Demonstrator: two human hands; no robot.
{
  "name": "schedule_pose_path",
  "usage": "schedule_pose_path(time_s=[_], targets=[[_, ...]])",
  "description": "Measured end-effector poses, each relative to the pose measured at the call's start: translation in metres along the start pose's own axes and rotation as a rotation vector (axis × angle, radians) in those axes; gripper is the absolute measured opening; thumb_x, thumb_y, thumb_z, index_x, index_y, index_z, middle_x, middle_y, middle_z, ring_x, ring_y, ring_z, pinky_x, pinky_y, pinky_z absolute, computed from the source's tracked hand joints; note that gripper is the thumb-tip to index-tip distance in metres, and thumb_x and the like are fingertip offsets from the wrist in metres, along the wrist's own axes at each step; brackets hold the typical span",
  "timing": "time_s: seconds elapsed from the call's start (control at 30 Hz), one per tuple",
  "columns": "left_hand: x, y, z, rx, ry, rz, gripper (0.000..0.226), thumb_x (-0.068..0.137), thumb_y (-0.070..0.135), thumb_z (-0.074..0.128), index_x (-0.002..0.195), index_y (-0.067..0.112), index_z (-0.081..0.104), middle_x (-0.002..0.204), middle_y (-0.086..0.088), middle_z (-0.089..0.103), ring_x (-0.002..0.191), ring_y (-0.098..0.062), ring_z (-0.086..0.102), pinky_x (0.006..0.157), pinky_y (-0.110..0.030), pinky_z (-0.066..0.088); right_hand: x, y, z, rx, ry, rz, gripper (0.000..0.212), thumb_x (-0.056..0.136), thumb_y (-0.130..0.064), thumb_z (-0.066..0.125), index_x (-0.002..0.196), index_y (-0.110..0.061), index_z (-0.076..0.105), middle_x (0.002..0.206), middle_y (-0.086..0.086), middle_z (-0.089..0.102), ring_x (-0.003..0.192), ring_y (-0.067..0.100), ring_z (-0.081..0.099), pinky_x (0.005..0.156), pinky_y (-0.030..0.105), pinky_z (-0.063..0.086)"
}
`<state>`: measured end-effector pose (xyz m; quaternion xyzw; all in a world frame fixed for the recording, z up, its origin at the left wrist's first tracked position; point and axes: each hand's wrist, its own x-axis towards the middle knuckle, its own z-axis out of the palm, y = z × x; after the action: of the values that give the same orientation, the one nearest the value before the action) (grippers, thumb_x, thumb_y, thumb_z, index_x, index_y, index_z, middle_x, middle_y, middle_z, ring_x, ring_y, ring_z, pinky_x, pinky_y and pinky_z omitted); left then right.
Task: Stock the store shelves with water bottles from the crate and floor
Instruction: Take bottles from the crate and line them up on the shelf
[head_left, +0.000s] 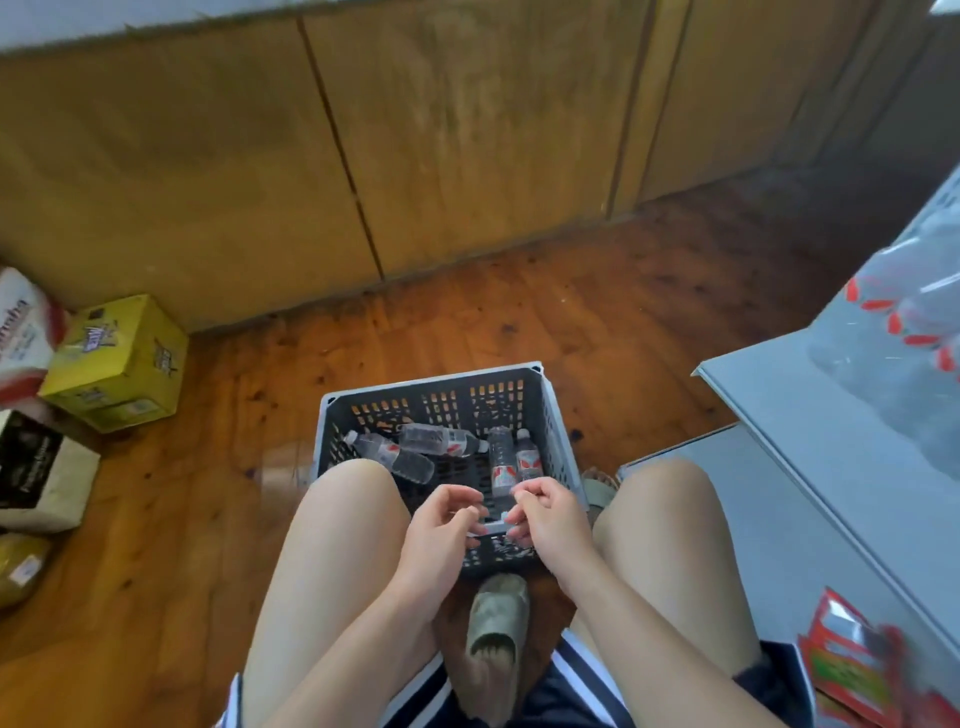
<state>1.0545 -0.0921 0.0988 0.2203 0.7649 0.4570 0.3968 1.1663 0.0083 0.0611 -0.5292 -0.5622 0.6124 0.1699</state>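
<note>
A grey plastic crate (558, 415) stands on the wooden floor between my knees. Several clear water bottles with red-and-white labels lie inside: two across the far left part (395, 454) (439, 440), two lengthwise at the right (501, 460) (529, 457). My left hand (441, 525) and my right hand (545, 519) hover side by side over the crate's near rim, fingers loosely curled. Neither plainly holds anything. My right fingertips are close beside the near end of one lengthwise bottle.
Grey store shelves (810, 447) run along my right, with a plastic-wrapped pack of bottles (904, 332) on one and red packets (852, 670) lower down. A yellow carton (119, 358) and sacks (36, 467) sit at the left. A wooden panel wall (415, 156) stands ahead.
</note>
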Motion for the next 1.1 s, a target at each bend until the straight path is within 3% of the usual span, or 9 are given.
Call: schedule_pose_path(time_s=[0.17, 0.33, 0.47, 0.57, 0.67, 0.83, 0.9, 1.1], targets=[[0.015, 0.003, 0.021, -0.031, -0.048, -0.018, 0.019, 0.096, 0.003, 0.053, 0.103, 0.015, 0.067, 0.1, -0.006, 0.071, 0.085, -0.018, 0.07, 0.084, -0.039, 0.058, 0.002, 0.004, -0.011, 0.069, 0.105, 0.009, 0.015, 0.102, -0.019, 0.051, 0.095, -0.019, 0.065, 0.079, 0.007, 0.073, 0.063, 0.018, 0.07, 0.07, 0.041, 0.061], [0.02, 0.004, 0.035, -0.135, -0.087, -0.043, 0.018, 0.098, -0.001, 0.05, 0.106, 0.007, 0.064, 0.102, -0.015, 0.07, 0.079, -0.016, 0.07, 0.074, -0.031, 0.058, 0.0, -0.001, -0.01, 0.104, 0.197, -0.016, 0.017, 0.102, -0.018, 0.05, 0.097, -0.02, 0.066, 0.075, 0.004, 0.072, 0.064, 0.017, 0.07, 0.068, 0.036, 0.061], [0.018, 0.008, 0.037, -0.153, -0.09, -0.019, 0.02, 0.098, -0.001, 0.05, 0.105, 0.01, 0.064, 0.102, -0.011, 0.07, 0.08, -0.016, 0.068, 0.079, -0.037, 0.058, 0.001, -0.001, -0.013, 0.121, 0.236, -0.023, 0.017, 0.104, -0.021, 0.051, 0.099, -0.022, 0.066, 0.073, 0.002, 0.072, 0.065, 0.02, 0.072, 0.071, 0.04, 0.062], [0.019, 0.012, 0.026, -0.104, -0.029, 0.001, 0.023, 0.096, 0.0, 0.049, 0.102, 0.015, 0.065, 0.103, -0.007, 0.07, 0.086, -0.018, 0.069, 0.083, -0.038, 0.058, 0.002, 0.0, -0.009, 0.115, 0.229, -0.016, 0.017, 0.103, -0.02, 0.05, 0.1, -0.019, 0.067, 0.071, 0.003, 0.072, 0.061, 0.016, 0.069, 0.065, 0.034, 0.059], [0.026, 0.022, 0.007, -0.05, 0.028, 0.005, 0.023, 0.096, 0.002, 0.047, 0.102, 0.017, 0.064, 0.1, -0.004, 0.069, 0.088, -0.017, 0.068, 0.083, -0.038, 0.058, 0.001, -0.003, 0.001, 0.092, 0.179, -0.032, 0.016, 0.103, -0.019, 0.051, 0.098, -0.017, 0.067, 0.071, 0.004, 0.071, 0.061, 0.017, 0.067, 0.062, 0.033, 0.057], [0.035, 0.022, -0.024, -0.078, 0.104, 0.005, 0.022, 0.098, 0.005, 0.048, 0.103, 0.019, 0.065, 0.101, -0.001, 0.07, 0.089, -0.017, 0.069, 0.083, -0.037, 0.06, 0.003, -0.003, 0.018, -0.008, 0.061, -0.008, 0.015, 0.102, -0.024, 0.055, 0.094, -0.019, 0.066, 0.075, 0.005, 0.072, 0.06, 0.017, 0.066, 0.069, 0.039, 0.061], [0.033, 0.006, -0.037, -0.1, 0.125, -0.029, 0.021, 0.1, 0.005, 0.048, 0.105, 0.016, 0.065, 0.101, -0.003, 0.07, 0.088, -0.018, 0.069, 0.077, -0.031, 0.058, 0.003, -0.004, 0.024, -0.06, 0.02, 0.002, 0.015, 0.103, -0.024, 0.054, 0.095, -0.02, 0.066, 0.077, 0.005, 0.072, 0.062, 0.017, 0.067, 0.067, 0.035, 0.061], [0.039, -0.065, -0.085, -0.118, 0.201, -0.2, 0.021, 0.098, -0.002, 0.048, 0.101, 0.009, 0.065, 0.099, -0.013, 0.069, 0.079, -0.02, 0.065, 0.073, -0.031, 0.053, 0.033, -0.009, 0.055, -0.154, -0.213, 0.061, 0.012, 0.103, -0.02, 0.053, 0.1, -0.015, 0.064, 0.08, 0.009, 0.069, 0.062, 0.019, 0.065, 0.052, 0.023, 0.051]])
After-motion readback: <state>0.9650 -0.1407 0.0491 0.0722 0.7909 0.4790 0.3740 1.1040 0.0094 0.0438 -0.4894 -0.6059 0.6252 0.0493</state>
